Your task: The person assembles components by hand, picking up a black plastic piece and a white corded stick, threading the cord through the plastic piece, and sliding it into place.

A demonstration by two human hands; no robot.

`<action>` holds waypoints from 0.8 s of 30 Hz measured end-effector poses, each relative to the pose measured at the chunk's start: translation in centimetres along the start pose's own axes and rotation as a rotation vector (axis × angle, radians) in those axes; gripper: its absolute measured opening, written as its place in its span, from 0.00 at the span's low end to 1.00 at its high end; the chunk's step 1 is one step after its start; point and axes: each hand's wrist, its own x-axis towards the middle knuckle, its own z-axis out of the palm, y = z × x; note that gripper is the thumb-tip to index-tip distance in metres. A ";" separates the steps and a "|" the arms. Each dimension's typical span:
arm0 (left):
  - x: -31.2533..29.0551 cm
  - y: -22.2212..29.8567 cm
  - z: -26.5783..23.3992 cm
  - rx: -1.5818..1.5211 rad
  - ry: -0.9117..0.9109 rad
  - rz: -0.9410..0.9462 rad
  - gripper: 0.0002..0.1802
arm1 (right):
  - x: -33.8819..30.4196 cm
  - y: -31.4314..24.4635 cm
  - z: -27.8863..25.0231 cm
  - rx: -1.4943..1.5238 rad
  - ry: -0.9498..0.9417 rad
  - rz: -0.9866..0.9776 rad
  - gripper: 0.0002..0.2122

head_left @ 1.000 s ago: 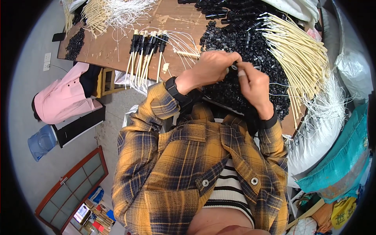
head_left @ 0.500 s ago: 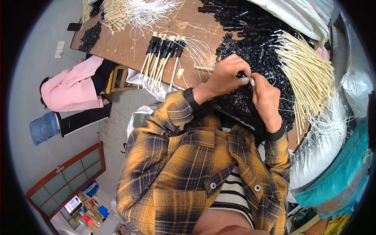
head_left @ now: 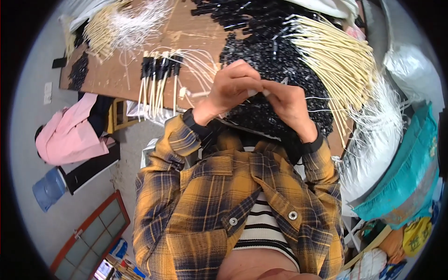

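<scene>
My left hand (head_left: 235, 86) and my right hand (head_left: 288, 103) meet fingertip to fingertip above a heap of small black plastic parts (head_left: 261, 119). Both are closed in a pinch; whatever sits between the fingertips is hidden. A short cream stick (head_left: 200, 94) shows beside my left wrist, but I cannot tell if that hand holds it. Thin white wires (head_left: 318, 110) run out to the right from behind my right hand. Left of my hands, several cream sticks with black sleeves (head_left: 161, 70) lie in a row, their long white wires (head_left: 198, 65) curving toward my left hand.
A big bundle of cream sticks with white wires (head_left: 338, 60) lies on the right. Black tubular parts (head_left: 247, 14) are piled at the back, and another stick bundle (head_left: 100, 35) sits far left on the brown table (head_left: 191, 32). White and teal sacks (head_left: 401, 163) crowd the right side.
The view has swung, so the table and its contents sit further left in the picture. My fingertips stay together; the right hand's fingers now point more to the left, its back more upward.
</scene>
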 end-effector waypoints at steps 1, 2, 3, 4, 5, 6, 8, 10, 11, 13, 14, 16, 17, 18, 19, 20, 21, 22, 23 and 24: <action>0.0 0.0 -0.1 0.069 -0.059 0.007 0.10 | -0.2 0.0 0.0 -0.016 0.008 0.014 0.05; 0.1 -0.8 -0.3 0.001 -0.127 -0.025 0.13 | -0.4 0.1 -0.1 -0.089 -0.019 0.094 0.06; 0.2 -1.7 -1.0 -0.005 -0.127 -0.021 0.13 | -0.6 0.1 -0.1 -0.155 -0.048 0.165 0.06; 0.4 -2.9 -1.9 0.267 -0.062 -0.021 0.14 | -0.9 0.7 0.2 -0.137 0.014 0.170 0.06; 0.2 -4.0 -2.9 0.542 0.005 -0.023 0.15 | -1.1 0.9 0.0 -0.137 0.015 0.169 0.06; -1.1 -5.4 -4.3 0.584 -0.025 -0.270 0.15 | -1.4 1.0 -0.2 -0.083 0.037 0.229 0.06; -3.3 -6.3 -6.8 0.650 -0.048 -0.534 0.14 | -1.8 1.3 -0.4 0.007 0.057 0.301 0.06; -4.8 -6.2 -9.1 0.710 -0.139 -0.706 0.11 | -2.0 1.4 -0.8 0.016 0.066 0.339 0.06; -5.3 -6.3 -9.9 0.722 -0.151 -0.708 0.12 | -2.0 1.6 -0.7 0.024 0.067 0.370 0.06; -5.1 -5.7 -9.8 0.815 -0.229 -0.736 0.09 | -2.1 2.4 -0.6 0.063 0.039 0.410 0.05; -5.1 -5.3 -9.6 0.794 -0.207 -0.711 0.07 | -2.0 2.6 -0.3 0.086 0.023 0.459 0.05; -4.8 -5.1 -8.8 0.701 -0.162 -0.610 0.07 | -1.6 2.4 0.2 0.085 -0.004 0.446 0.05; -4.4 -5.0 -8.2 0.693 -0.157 -0.576 0.07 | -1.4 2.3 0.4 0.073 -0.021 0.441 0.05; -4.1 -5.8 -7.2 0.590 -0.098 -0.522 0.08 | -1.3 2.3 0.5 0.076 -0.034 0.456 0.04; -3.7 -6.0 -6.7 0.597 -0.095 -0.524 0.08 | -1.2 2.2 0.6 0.081 -0.037 0.451 0.04; -3.1 -6.3 -6.2 0.592 -0.107 -0.521 0.10 | -1.2 2.1 0.7 0.092 -0.033 0.448 0.04; -2.6 -7.0 -5.7 0.584 -0.120 -0.516 0.13 | -1.1 2.1 0.8 0.101 -0.026 0.447 0.05; -2.7 -8.2 -5.2 0.489 -0.051 -0.424 0.14 | -1.1 1.9 0.7 0.098 -0.029 0.444 0.05; -3.2 -9.0 -5.3 0.491 -0.046 -0.424 0.14 | -1.2 1.7 0.7 0.097 -0.028 0.455 0.05; -2.9 -9.2 -5.2 0.505 -0.049 -0.460 0.14 | -1.2 1.8 0.6 0.095 -0.019 0.473 0.05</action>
